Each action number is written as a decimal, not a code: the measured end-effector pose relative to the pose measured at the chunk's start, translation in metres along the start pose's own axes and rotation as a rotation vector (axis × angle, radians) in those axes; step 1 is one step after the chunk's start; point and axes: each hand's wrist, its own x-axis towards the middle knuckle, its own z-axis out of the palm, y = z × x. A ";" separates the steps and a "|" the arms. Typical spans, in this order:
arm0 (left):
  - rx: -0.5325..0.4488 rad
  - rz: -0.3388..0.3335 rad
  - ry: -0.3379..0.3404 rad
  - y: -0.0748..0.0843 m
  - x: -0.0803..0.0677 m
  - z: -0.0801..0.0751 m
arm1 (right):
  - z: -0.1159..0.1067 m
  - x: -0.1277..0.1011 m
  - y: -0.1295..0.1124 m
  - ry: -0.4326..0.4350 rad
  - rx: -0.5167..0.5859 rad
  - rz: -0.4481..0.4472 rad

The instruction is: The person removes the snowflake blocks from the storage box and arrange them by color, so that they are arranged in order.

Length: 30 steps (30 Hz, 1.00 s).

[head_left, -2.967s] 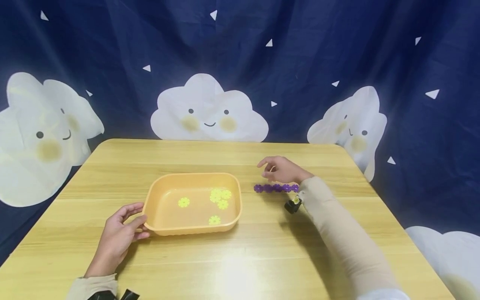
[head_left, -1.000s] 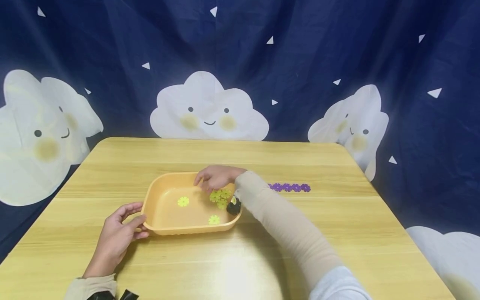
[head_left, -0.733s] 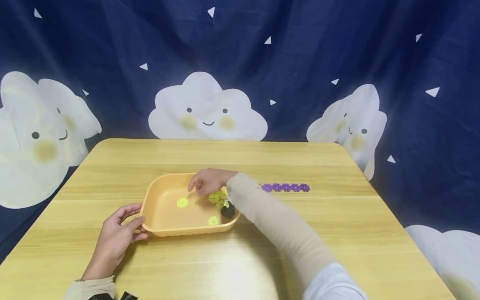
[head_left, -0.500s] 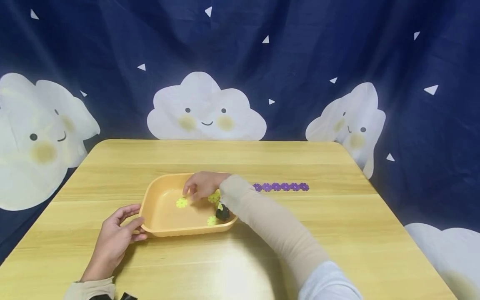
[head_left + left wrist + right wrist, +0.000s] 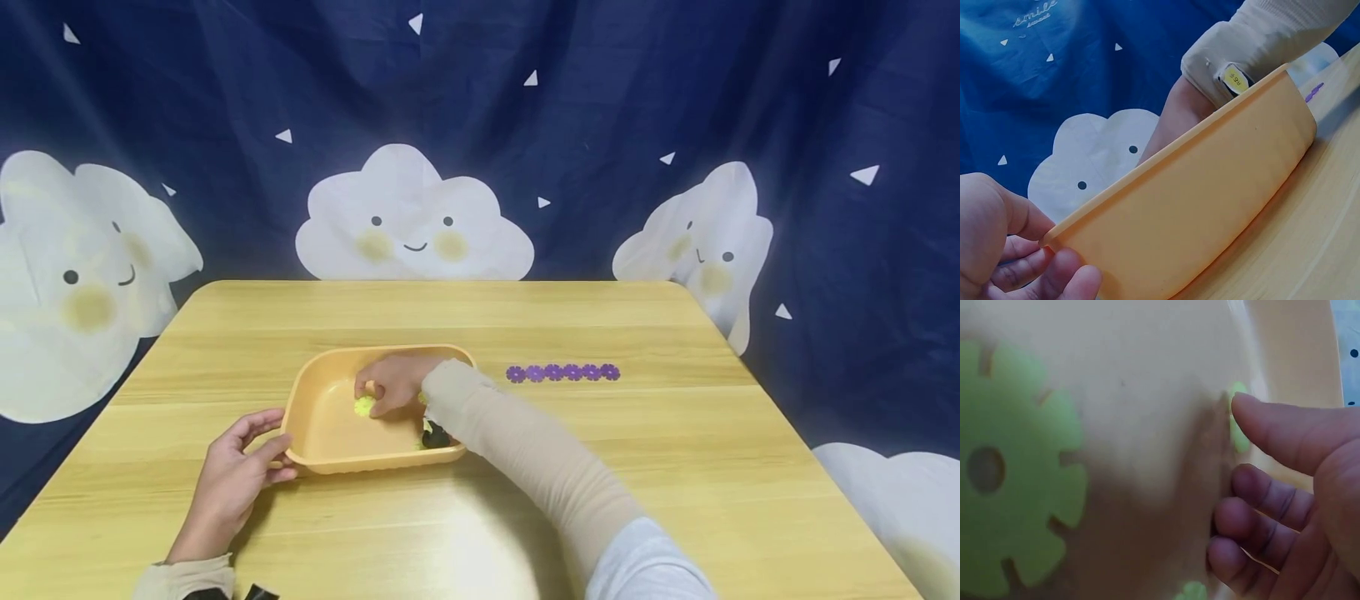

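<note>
The corner of an orange plastic tray [image 5: 367, 463] is gripped by my left hand [image 5: 232, 475], thumb over the rim and fingers beneath it, as the left wrist view also shows. Inside the tray, my right hand [image 5: 397, 382] has thumb and index finger around a yellow flower-shaped snowflake disc [image 5: 363, 407]. In the right wrist view the thumb [image 5: 1272, 428] lies against that disc, and the index finger is hidden behind it. A larger-looking yellow disc [image 5: 1019, 469] is near that camera. The sleeve and wrist camera mostly cover the other yellow discs in the head view.
Right of the tray, a straight row of several purple snowflake discs [image 5: 562, 372] lies joined on the wooden table [image 5: 637, 500]. A dark blue curtain [image 5: 585, 125] with white clouds hangs behind the table. The tray walls stand around the right hand.
My right hand has moved left from the purple row into the tray, then down to the lone yellow disc. The purple row sits slightly further right and is fully visible. My left hand stays at the rim.
</note>
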 end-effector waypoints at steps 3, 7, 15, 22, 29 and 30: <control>0.012 0.007 0.002 0.000 0.000 0.001 | 0.002 0.001 0.000 0.019 -0.007 -0.013; 0.009 0.008 0.003 0.000 0.001 0.001 | 0.002 0.002 0.000 0.031 -0.011 -0.030; 0.025 0.000 -0.009 0.000 0.000 -0.001 | 0.002 0.003 -0.001 0.034 0.058 -0.018; 0.042 -0.007 -0.001 0.000 -0.001 0.000 | 0.001 0.000 -0.003 -0.013 0.145 0.010; 0.055 -0.018 -0.007 0.000 -0.001 0.000 | -0.009 -0.004 -0.009 -0.030 0.094 -0.007; 0.060 -0.017 -0.009 0.000 -0.001 0.000 | -0.011 -0.005 -0.010 -0.027 0.088 -0.010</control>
